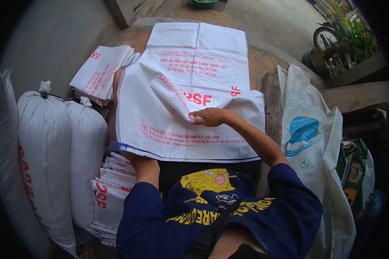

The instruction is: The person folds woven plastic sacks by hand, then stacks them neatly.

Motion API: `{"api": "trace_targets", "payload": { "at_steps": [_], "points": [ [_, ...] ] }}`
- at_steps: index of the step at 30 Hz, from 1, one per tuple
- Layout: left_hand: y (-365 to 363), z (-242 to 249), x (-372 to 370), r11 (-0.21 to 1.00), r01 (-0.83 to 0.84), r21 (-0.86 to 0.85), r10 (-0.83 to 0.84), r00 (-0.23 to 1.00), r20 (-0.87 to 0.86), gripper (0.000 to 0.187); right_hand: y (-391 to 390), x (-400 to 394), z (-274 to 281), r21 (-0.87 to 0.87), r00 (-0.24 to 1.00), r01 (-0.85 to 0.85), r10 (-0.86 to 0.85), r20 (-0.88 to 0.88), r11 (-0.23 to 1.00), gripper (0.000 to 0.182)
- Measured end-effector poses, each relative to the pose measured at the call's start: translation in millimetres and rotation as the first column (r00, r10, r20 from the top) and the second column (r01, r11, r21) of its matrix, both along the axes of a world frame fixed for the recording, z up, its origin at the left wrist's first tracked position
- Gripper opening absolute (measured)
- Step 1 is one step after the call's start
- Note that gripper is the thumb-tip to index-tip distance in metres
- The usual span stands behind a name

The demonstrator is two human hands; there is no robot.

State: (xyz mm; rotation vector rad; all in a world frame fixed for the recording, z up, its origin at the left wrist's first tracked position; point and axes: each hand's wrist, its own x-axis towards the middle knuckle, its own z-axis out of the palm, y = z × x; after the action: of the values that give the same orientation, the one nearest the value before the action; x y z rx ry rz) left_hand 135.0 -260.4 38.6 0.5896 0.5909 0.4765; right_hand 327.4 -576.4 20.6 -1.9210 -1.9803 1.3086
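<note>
White sack (199, 86) lies under the right hand (207, 117), fingers touching 1 raised fold, grip unclear; the left hand is hidden, so I cannot tell its state.

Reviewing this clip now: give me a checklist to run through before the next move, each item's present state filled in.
1. Right hand on the white woven sack with red lettering: ok; its fingers touch the sack's middle.
2. Left hand placement: cannot tell; it is hidden, and the left forearm passes beneath the sack.
3. Sack lying flat: not ok; folds rise around the right hand.
4. Dark-blue edge straight: not ok; it bends at its left end.
5. Tall filled white sack closed: ok; its neck is gathered and tied.
</note>
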Motion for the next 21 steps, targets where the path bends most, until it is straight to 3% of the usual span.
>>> {"api": "trace_targets", "payload": {
  "at_steps": [1, 3, 6, 7, 9, 11, 12, 14, 15, 17, 18, 19, 21],
  "points": [
    [0.4, -0.1, 5.7, 1.000, -0.007, -0.030, 0.007, 1.000, 0.015, 0.063, -1.0, 5.5, 5.2, -0.116, 0.997, 0.050, -0.042, 0.065, 0.992, 0.077],
    [-4.1, -2.8, 4.9, 0.997, -0.070, -0.030, 0.072, 0.995, 0.066, 0.066, -7.1, 19.8, 1.6, -0.122, 0.941, 0.098, -0.052, 0.334, 0.988, 0.079],
    [-79.6, 14.0, -9.4, 0.978, -0.210, 0.011, 0.206, 0.966, 0.159, 0.073, -26.1, 53.1, -15.8, 0.150, 0.757, 0.287, -0.320, 0.569, 0.946, 0.080],
    [-95.8, 4.2, -21.5, 0.920, -0.323, 0.222, 0.288, 0.941, 0.177, 0.075, -32.8, 70.4, -29.1, 0.275, 0.668, 0.339, -0.436, 0.604, 0.900, 0.079],
    [-127.4, -16.1, -45.2, 0.624, -0.515, 0.588, 0.494, 0.843, 0.213, 0.081, -45.6, 93.8, -21.9, 0.435, 0.429, 0.489, -0.642, 0.635, 0.756, 0.076],
    [-192.6, 40.5, -33.8, 0.640, -0.696, 0.325, 0.585, 0.716, 0.381, 0.072, -53.1, 104.5, 9.6, 0.402, 0.314, 0.760, -0.830, 0.461, 0.511, 0.078],
    [-202.3, 33.2, -37.6, 0.600, -0.656, 0.458, 0.553, 0.754, 0.354, 0.065, -59.9, 117.0, 9.7, 0.400, 0.318, 0.759, -0.828, 0.461, 0.514, 0.078],
    [-215.1, 51.4, -41.1, 0.419, -0.316, 0.851, 0.540, 0.841, 0.046, 0.056, -77.5, 144.3, 10.4, 0.252, 0.419, 0.836, -0.864, 0.280, 0.488, 0.084],
    [-220.6, 62.0, -31.3, 0.327, -0.307, 0.894, 0.652, 0.758, 0.021, 0.043, -86.9, 147.7, 6.1, 0.249, 0.422, 0.834, -0.860, 0.286, 0.492, 0.084],
    [-224.4, 77.1, -29.8, 0.377, -0.195, 0.906, 0.683, 0.719, -0.129, 0.038, -101.7, 140.7, 3.8, 0.302, 0.302, 0.885, -0.930, 0.211, 0.356, 0.086],
    [-223.1, 79.1, -28.9, 0.374, -0.204, 0.905, 0.687, 0.717, -0.122, 0.038, -107.0, 134.4, 8.3, 0.312, 0.227, 0.900, -0.939, 0.257, 0.303, 0.079],
    [-221.6, 80.8, -26.9, 0.363, -0.145, 0.921, 0.712, 0.680, -0.173, 0.040, -117.5, 135.3, 7.1, 0.319, 0.226, 0.898, -0.939, 0.258, 0.304, 0.079],
    [-217.1, 79.0, -26.6, 0.350, -0.084, 0.933, 0.730, 0.649, -0.215, 0.044, -140.9, 143.6, 0.3, 0.410, 0.353, 0.848, -0.935, 0.036, 0.336, 0.068]
  ]
}}
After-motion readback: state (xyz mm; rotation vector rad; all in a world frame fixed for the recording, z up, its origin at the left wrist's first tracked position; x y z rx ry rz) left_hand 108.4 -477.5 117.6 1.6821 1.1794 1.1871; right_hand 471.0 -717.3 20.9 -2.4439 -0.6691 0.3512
